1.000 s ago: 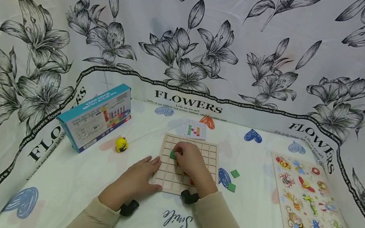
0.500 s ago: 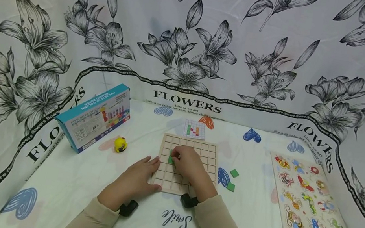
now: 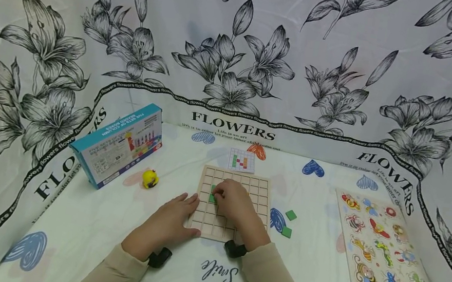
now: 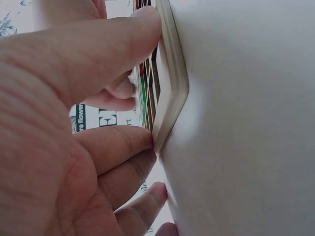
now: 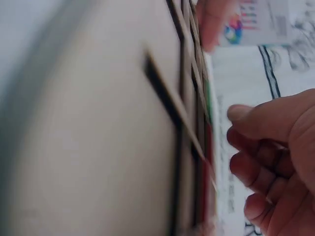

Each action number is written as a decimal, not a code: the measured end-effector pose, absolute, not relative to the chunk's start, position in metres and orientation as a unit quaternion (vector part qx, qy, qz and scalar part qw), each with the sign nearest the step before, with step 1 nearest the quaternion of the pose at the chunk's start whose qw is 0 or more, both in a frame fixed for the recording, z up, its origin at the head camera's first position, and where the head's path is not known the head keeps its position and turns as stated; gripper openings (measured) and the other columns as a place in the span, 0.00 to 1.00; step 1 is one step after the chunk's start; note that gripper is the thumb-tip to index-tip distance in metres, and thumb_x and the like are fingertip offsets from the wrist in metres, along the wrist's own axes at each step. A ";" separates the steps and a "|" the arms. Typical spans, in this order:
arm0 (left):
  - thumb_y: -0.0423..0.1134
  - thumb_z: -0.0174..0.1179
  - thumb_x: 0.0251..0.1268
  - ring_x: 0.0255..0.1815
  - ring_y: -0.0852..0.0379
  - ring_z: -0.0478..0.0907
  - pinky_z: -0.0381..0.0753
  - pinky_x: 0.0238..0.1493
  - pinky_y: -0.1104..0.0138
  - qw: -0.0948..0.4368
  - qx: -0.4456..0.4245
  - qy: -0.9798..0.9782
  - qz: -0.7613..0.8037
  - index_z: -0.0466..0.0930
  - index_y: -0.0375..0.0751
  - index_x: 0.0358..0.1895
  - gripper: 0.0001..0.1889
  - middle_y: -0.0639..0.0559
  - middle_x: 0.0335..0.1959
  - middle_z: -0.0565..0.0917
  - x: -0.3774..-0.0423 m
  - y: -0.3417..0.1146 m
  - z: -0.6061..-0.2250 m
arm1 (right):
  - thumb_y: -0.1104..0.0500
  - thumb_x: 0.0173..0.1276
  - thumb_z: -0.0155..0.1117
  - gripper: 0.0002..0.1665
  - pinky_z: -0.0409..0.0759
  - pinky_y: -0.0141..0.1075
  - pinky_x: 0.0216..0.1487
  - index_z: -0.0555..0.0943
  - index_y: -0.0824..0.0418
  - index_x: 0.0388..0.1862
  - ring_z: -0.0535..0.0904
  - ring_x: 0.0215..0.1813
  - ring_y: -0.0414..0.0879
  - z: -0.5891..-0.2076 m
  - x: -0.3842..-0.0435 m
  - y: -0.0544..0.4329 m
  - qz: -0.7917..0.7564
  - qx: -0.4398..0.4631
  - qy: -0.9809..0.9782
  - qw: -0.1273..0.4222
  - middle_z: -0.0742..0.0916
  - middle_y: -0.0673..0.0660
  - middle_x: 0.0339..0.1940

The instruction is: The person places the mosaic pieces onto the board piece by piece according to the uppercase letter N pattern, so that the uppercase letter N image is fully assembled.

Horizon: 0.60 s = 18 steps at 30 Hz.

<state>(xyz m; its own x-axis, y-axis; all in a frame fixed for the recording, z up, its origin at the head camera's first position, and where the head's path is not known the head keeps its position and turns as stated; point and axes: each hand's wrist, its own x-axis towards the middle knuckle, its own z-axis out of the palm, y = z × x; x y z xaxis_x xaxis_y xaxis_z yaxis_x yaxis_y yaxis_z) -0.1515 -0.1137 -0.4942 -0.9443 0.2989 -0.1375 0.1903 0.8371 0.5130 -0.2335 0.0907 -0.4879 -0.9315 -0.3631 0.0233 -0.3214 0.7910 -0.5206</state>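
Observation:
A wooden grid board [image 3: 200,225] lies on the cloth between the hands. My left hand [image 3: 166,220] rests at its near left corner, thumb against the near edge and fairly straight fingers along the left side. Over the grid's left middle is my right hand [image 3: 235,204], its fingers curled and thumb close to the index finger. Green tiles [image 3: 212,197] sit in squares at its fingertips. Nothing shows between thumb and fingers in the right wrist view, where the right hand [image 5: 275,162] appears slightly apart from the board. Red [image 5: 208,162] shows on the grid there; the right hand hides it from above.
Two loose green tiles [image 3: 289,223] lie right of the board. A pattern card [image 3: 242,161] is behind it. On the left stand a yellow toy [image 3: 150,179] and a blue-topped box [image 3: 118,148]. An insect puzzle board [image 3: 386,250] lies far right.
The right hand has shifted slightly toward the near side of the grid. A longer stretch of green now shows beside its fingertips. The left hand has stayed at the board's corner.

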 end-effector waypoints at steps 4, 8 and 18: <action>0.52 0.79 0.65 0.90 0.39 0.57 0.63 0.85 0.39 0.112 0.125 0.952 0.257 0.69 0.38 0.83 0.47 0.48 0.87 0.66 -0.151 -0.113 -0.493 | 0.60 0.81 0.68 0.08 0.85 0.44 0.52 0.92 0.58 0.50 0.81 0.46 0.48 -0.479 -0.234 0.112 -0.333 -0.146 0.932 0.017 0.90 0.52 0.49; 0.51 0.79 0.65 0.90 0.39 0.56 0.62 0.86 0.39 0.116 0.122 0.950 0.261 0.68 0.38 0.83 0.47 0.49 0.87 0.66 -0.150 -0.111 -0.491 | 0.60 0.81 0.67 0.09 0.83 0.43 0.48 0.91 0.60 0.53 0.79 0.45 0.50 -0.466 -0.234 0.152 -0.364 -0.097 0.926 -0.010 0.90 0.55 0.49; 0.52 0.78 0.66 0.91 0.40 0.54 0.62 0.86 0.39 0.122 0.108 0.954 0.251 0.68 0.39 0.84 0.47 0.49 0.88 0.65 -0.149 -0.108 -0.489 | 0.54 0.84 0.63 0.17 0.80 0.40 0.49 0.88 0.60 0.62 0.79 0.53 0.55 -0.477 -0.217 0.264 -0.401 0.094 0.911 0.014 0.88 0.62 0.57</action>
<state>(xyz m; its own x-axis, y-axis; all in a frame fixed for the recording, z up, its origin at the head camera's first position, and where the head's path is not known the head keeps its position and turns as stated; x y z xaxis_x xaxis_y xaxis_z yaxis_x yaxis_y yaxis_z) -0.1494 -0.1080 -0.4894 -0.9469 0.2676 -0.1783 0.1452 0.8505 0.5055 -0.2174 0.2641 -0.4775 -0.9820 0.1598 -0.1007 0.1822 0.6609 -0.7280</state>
